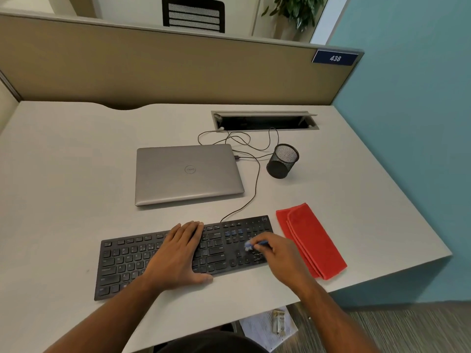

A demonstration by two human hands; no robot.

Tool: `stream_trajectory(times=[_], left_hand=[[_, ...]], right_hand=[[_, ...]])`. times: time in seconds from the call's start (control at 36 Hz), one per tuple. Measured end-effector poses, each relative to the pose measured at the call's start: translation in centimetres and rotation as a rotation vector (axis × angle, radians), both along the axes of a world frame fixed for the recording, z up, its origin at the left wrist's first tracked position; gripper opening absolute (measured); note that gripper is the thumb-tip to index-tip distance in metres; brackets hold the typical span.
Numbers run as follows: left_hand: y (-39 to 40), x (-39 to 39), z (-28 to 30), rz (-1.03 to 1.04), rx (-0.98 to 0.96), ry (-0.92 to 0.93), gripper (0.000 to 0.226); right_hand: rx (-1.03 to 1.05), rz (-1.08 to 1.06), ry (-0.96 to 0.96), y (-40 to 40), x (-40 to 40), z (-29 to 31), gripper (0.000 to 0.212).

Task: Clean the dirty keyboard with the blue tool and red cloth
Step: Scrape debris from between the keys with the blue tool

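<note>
A black keyboard lies slanted on the near part of the desk. My left hand rests flat on its middle keys, fingers spread, holding it down. My right hand is closed around a small blue tool whose pale bristle end touches the keys on the keyboard's right side, by the number pad. The tool is blurred. A folded red cloth lies on the desk just right of the keyboard, untouched by either hand.
A shut silver laptop sits behind the keyboard. A black mesh pen cup stands to its right, with thin cables trailing to an open cable hatch. The desk edge drops off on the right. Papers lie on the floor.
</note>
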State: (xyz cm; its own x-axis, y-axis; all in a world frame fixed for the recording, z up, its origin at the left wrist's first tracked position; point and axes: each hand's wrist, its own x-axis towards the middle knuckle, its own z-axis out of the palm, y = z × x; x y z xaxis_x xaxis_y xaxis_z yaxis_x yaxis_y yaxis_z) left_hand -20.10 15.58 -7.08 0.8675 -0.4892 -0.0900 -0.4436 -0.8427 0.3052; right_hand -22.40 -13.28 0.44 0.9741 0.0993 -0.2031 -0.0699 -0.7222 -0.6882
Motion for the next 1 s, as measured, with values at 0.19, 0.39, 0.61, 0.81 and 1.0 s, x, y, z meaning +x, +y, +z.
stream_trajectory(times=[0.19, 0.39, 0.61, 0.81, 1.0], left_hand=[[0.1, 0.0, -0.1, 0.003, 0.008, 0.008, 0.136], [0.1, 0.1, -0.4, 0.011, -0.005, -0.017, 0.136], [0.0, 0.0, -0.2, 0.005, -0.006, 0.009, 0.136], [0.1, 0.0, -0.3, 0.000, -0.007, 0.000, 0.136], [0.1, 0.1, -0.3, 0.000, 0.002, 0.002, 0.136]], right_hand=[[-0.202, -0.077, 0.008, -2.4, 0.7, 0.2, 0.013], [-0.052, -0.128, -0.032, -2.1, 0.3, 0.6, 0.012], [-0.080, -0.086, 0.004, -1.0, 0.0, -0.9, 0.014], [-0.141, -0.200, -0.078, -3.2, 0.4, -0.4, 0.011], [-0.019, -0.065, 0.020, -0.3, -0.1, -0.9, 0.015]])
